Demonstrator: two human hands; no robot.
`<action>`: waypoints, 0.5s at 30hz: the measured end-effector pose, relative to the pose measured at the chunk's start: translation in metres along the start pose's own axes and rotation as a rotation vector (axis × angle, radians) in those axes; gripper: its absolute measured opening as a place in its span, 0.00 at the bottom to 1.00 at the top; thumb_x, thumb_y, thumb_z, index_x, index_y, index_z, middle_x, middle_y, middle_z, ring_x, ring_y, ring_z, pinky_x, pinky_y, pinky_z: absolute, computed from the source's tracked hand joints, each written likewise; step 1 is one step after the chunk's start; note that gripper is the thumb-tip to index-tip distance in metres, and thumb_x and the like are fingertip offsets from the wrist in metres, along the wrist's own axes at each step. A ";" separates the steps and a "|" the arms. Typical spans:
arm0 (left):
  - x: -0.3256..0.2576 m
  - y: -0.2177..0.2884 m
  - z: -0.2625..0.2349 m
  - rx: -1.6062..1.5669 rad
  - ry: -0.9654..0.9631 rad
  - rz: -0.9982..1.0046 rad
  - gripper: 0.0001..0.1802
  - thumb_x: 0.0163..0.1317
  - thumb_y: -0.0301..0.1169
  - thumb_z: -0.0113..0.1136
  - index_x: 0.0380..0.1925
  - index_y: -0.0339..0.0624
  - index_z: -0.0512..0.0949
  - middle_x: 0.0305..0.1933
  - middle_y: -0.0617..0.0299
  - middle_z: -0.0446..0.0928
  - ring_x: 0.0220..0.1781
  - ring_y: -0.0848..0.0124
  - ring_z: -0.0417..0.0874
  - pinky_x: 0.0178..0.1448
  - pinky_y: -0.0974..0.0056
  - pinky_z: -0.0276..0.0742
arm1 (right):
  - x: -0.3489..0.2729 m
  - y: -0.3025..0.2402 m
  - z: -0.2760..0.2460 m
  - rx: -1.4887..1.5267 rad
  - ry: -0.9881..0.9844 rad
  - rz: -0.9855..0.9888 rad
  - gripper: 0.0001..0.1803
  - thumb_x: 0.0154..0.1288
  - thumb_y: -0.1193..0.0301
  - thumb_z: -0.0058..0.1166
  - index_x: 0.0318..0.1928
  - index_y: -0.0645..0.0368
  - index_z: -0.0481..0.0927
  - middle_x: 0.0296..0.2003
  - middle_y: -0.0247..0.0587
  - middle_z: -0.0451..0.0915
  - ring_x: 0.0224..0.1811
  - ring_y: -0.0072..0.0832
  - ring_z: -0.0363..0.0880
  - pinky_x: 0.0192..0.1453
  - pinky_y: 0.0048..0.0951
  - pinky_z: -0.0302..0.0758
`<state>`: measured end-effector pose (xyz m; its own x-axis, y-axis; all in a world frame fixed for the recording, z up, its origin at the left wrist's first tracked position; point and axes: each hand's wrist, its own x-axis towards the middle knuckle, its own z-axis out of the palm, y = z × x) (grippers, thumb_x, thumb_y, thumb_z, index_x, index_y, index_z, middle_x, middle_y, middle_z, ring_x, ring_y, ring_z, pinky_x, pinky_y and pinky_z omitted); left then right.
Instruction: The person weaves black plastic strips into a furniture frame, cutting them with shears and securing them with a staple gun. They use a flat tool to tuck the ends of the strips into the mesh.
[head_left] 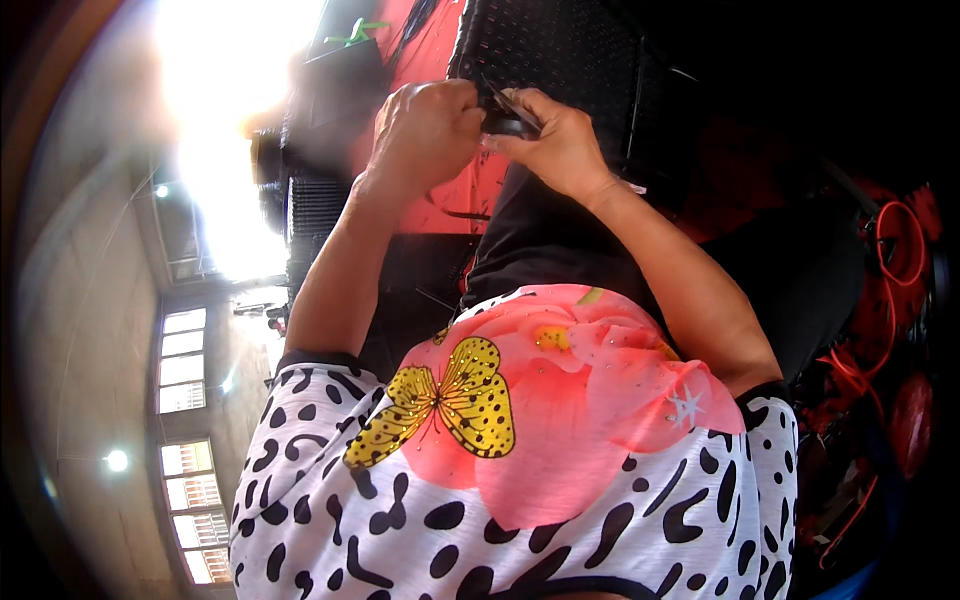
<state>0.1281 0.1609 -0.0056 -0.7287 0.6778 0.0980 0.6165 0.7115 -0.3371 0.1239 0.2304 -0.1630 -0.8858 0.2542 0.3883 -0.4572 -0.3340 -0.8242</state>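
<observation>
Edge of black woven panel [560,65] lies beside curled left hand [430,130], grip unclear; right hand [562,145] pinches dark piece [514,125].

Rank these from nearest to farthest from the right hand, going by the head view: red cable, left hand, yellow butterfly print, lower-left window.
From the right hand:
1. Left hand: just to its left.
2. Yellow butterfly print: below, on the shirt front.
3. Red cable: off toward the right edge.
4. Lower-left window: far left background.
</observation>
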 end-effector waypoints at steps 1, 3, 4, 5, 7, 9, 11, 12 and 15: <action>-0.002 0.002 -0.001 0.040 -0.018 -0.029 0.09 0.48 0.31 0.57 0.21 0.35 0.74 0.22 0.49 0.73 0.27 0.53 0.76 0.33 0.57 0.69 | 0.000 -0.002 0.001 -0.043 -0.002 -0.016 0.17 0.49 0.65 0.61 0.40 0.55 0.79 0.30 0.42 0.80 0.32 0.30 0.79 0.40 0.27 0.74; -0.001 0.006 -0.003 0.081 -0.033 -0.054 0.09 0.49 0.31 0.57 0.22 0.34 0.75 0.23 0.49 0.74 0.27 0.53 0.76 0.33 0.58 0.70 | -0.001 -0.007 0.000 -0.088 0.000 -0.035 0.15 0.49 0.64 0.61 0.39 0.54 0.79 0.29 0.43 0.79 0.32 0.34 0.79 0.39 0.29 0.74; 0.000 0.008 -0.004 0.061 -0.046 -0.084 0.09 0.49 0.31 0.57 0.23 0.34 0.76 0.23 0.48 0.75 0.27 0.54 0.77 0.33 0.58 0.70 | -0.002 -0.015 -0.004 -0.141 -0.024 -0.033 0.13 0.49 0.65 0.61 0.36 0.54 0.79 0.27 0.43 0.78 0.31 0.36 0.78 0.37 0.31 0.73; 0.001 0.010 -0.005 0.041 -0.059 -0.114 0.10 0.49 0.32 0.57 0.24 0.34 0.77 0.24 0.48 0.75 0.28 0.54 0.77 0.34 0.59 0.71 | -0.001 -0.021 -0.007 -0.194 -0.048 -0.030 0.11 0.49 0.65 0.60 0.33 0.54 0.79 0.25 0.44 0.78 0.29 0.39 0.77 0.35 0.33 0.73; 0.008 0.007 -0.008 -0.003 -0.093 -0.088 0.11 0.49 0.32 0.56 0.25 0.34 0.78 0.25 0.48 0.76 0.28 0.54 0.77 0.34 0.59 0.71 | 0.001 -0.025 -0.012 -0.186 -0.038 -0.025 0.10 0.49 0.65 0.60 0.31 0.55 0.78 0.23 0.44 0.77 0.28 0.40 0.77 0.34 0.34 0.72; 0.015 0.006 -0.011 -0.049 -0.132 -0.063 0.11 0.50 0.32 0.56 0.26 0.33 0.78 0.26 0.48 0.76 0.29 0.54 0.78 0.35 0.59 0.71 | 0.002 -0.023 -0.014 -0.178 -0.027 -0.014 0.10 0.49 0.65 0.59 0.29 0.57 0.77 0.21 0.45 0.76 0.26 0.41 0.76 0.32 0.35 0.72; 0.021 0.008 -0.016 -0.014 -0.203 -0.038 0.11 0.51 0.32 0.55 0.26 0.33 0.77 0.25 0.48 0.76 0.29 0.54 0.77 0.36 0.59 0.71 | 0.006 -0.018 -0.011 -0.079 0.009 -0.055 0.09 0.49 0.65 0.58 0.27 0.58 0.76 0.19 0.45 0.75 0.24 0.42 0.75 0.31 0.35 0.71; 0.021 0.009 -0.018 -0.015 -0.205 -0.038 0.11 0.51 0.32 0.55 0.26 0.33 0.77 0.25 0.48 0.76 0.29 0.54 0.77 0.36 0.59 0.71 | 0.004 -0.017 -0.010 -0.078 0.009 -0.053 0.09 0.49 0.65 0.58 0.27 0.58 0.76 0.19 0.45 0.75 0.24 0.42 0.75 0.31 0.35 0.71; 0.020 0.010 -0.020 -0.032 -0.278 -0.012 0.12 0.53 0.32 0.53 0.28 0.32 0.77 0.25 0.48 0.75 0.29 0.54 0.77 0.36 0.59 0.71 | 0.001 -0.023 -0.010 -0.102 0.024 0.030 0.08 0.48 0.68 0.56 0.26 0.59 0.76 0.19 0.45 0.74 0.24 0.43 0.75 0.30 0.36 0.70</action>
<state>0.1258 0.1849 0.0122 -0.7874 0.5951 -0.1606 0.6128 0.7279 -0.3077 0.1338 0.2474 -0.1481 -0.8960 0.2678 0.3542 -0.4193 -0.2476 -0.8734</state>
